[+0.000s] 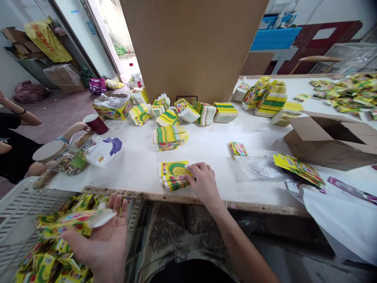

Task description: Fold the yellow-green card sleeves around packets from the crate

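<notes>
My right hand [202, 179] pinches the right end of a fanned stack of flat yellow-and-green cartons [173, 177], which lies near the front edge of the white table. Low on the left, my left hand [103, 232] is palm up with its fingers spread. A blurred yellow carton [85, 218] is over its palm and fingers, above the white plastic basket [17, 204] of packed small boxes [44, 263]. Whether that carton touches the palm cannot be made out. Another carton stack [169, 137] lies just behind the one under my right hand.
More carton stacks [206, 113] line the table's back below a tall cardboard sheet [194, 47]. An open brown box [335, 137] and plastic bag [259, 168] are right. A maroon mug [97, 124], glass jar [67, 159] and another person's arm [72, 131] are left.
</notes>
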`<state>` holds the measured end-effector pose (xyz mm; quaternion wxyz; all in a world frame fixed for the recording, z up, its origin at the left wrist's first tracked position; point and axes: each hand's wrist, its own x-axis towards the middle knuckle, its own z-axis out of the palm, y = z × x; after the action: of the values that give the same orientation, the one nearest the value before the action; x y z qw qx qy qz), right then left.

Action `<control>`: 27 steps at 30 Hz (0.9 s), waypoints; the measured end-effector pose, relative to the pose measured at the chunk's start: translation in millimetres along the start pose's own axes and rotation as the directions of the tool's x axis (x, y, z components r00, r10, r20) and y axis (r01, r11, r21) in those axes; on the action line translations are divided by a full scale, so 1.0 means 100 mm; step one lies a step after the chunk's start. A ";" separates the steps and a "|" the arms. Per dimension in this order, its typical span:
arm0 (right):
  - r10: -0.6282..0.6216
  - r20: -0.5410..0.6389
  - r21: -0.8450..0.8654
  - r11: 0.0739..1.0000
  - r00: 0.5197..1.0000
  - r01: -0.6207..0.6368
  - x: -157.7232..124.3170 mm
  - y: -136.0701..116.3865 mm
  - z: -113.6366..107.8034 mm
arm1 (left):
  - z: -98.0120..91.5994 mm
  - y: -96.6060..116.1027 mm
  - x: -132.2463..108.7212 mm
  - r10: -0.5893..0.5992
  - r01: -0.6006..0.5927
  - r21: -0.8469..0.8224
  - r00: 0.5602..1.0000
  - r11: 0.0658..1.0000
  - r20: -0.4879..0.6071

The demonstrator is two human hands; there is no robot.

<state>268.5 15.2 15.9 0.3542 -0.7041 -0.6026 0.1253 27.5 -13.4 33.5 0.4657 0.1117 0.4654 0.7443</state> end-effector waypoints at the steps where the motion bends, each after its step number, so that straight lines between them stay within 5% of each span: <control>1: -0.002 0.019 -0.021 1.000 1.000 0.002 0.03 0.02 0.00 | 0.01 0.00 0.00 -0.075 0.074 -0.030 0.996 0.997 -0.038; 3: -0.018 0.045 -0.024 1.000 0.999 0.019 0.05 0.02 0.01 | 0.04 -0.07 -0.04 -0.159 0.158 -0.016 0.987 0.987 -0.026; 10: 0.007 0.029 0.019 1.000 1.000 -0.008 -0.01 -0.03 -0.02 | 0.18 -0.49 -0.30 -0.277 0.231 0.185 0.916 0.955 0.289; 14: 0.042 0.060 0.204 0.978 0.997 -0.053 -0.10 -0.11 -0.16 | 0.21 -0.59 -0.38 -0.211 0.156 0.169 0.899 0.973 0.384; 18: -0.127 0.436 0.474 0.874 0.891 -0.107 -0.27 -0.28 -0.20 | 0.31 -0.59 -0.50 -0.168 0.183 0.008 0.881 0.983 0.443; 24: -0.196 0.535 0.735 0.588 0.822 -0.338 -0.50 -0.36 0.27 | 0.56 -0.57 -0.33 0.019 0.113 -0.285 0.906 0.952 0.422; 27: -0.169 0.526 0.813 0.387 0.833 -0.435 -0.57 -0.41 0.41 | 0.51 -0.64 -0.14 0.057 0.021 -0.213 0.935 0.977 0.351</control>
<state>198.8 -23.3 -1.4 0.4865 -0.3757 -0.4433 0.6525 103.2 14.3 14.1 0.5445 0.1981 0.2902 0.7616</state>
